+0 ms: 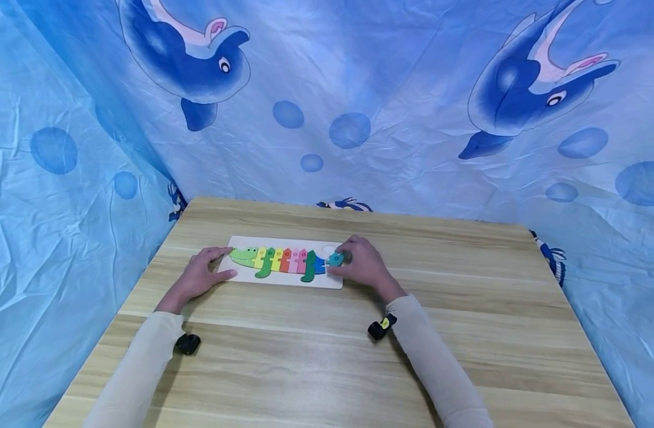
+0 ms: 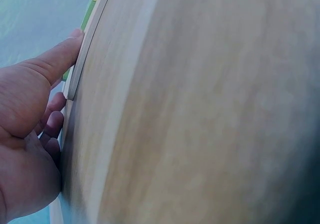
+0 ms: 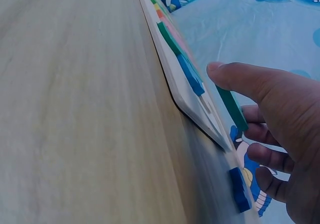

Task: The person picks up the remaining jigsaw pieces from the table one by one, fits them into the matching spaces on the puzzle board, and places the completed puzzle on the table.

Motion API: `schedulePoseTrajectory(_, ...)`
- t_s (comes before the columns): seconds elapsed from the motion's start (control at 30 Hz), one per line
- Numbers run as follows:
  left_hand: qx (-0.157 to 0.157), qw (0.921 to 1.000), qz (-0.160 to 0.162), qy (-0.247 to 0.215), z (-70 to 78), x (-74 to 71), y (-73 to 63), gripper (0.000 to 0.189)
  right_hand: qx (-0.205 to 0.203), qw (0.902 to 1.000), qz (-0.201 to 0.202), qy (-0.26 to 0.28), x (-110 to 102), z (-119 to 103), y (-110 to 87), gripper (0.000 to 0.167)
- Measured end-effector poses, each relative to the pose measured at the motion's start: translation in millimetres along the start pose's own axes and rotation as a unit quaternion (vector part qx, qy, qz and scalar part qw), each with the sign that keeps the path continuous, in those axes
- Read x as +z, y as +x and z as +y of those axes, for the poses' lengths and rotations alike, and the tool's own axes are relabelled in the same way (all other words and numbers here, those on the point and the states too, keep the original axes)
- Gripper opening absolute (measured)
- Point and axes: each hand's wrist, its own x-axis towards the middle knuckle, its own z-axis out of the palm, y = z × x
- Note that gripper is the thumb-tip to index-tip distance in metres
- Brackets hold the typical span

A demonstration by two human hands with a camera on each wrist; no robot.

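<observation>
A white puzzle board lies on the table, filled along its length with colourful crocodile pieces. The light green head piece is at its left end. My left hand rests on that end, with thumb and forefinger extended onto the board. Over the right end, my right hand pinches a teal puzzle piece between thumb and fingers. The right wrist view shows this teal piece raised above the board, beside the blue piece set in it. A bare recess partly shows near my right fingers.
Past the board's right end, a separate blue piece lies on the table in the right wrist view; my right hand seems to hide it from the head view. The wooden table meets blue dolphin-print curtains at the back and sides.
</observation>
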Motion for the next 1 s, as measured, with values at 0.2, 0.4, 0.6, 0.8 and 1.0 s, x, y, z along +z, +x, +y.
schedulePoseTrajectory(0.2,0.001,1.0000,0.001,0.002,0.7,-0.5,-0.3,0.073,-0.006,0.9999,-0.001,0.008,2.8,-3.0,1.7,0.056)
schedulePoseTrajectory(0.4,-0.002,1.0000,0.000,0.001,0.1,-0.3,-0.4,0.073,-0.008,1.0000,-0.004,0.002,6.0,-3.9,3.0,0.055)
schedulePoseTrajectory(0.6,0.000,1.0000,0.000,0.002,-0.1,-0.3,-0.4,0.073,-0.006,0.9999,-0.007,-0.003,7.5,-3.9,3.8,0.054)
schedulePoseTrajectory(0.8,-0.001,1.0000,0.000,0.002,-1.8,-0.3,0.6,0.073,-0.006,0.9999,-0.012,0.001,7.2,-3.4,3.9,0.054)
schedulePoseTrajectory(1.0,0.000,1.0000,0.000,0.000,-1.1,-0.7,0.4,0.073,0.002,0.9997,-0.023,-0.007,8.6,-3.2,5.1,0.055)
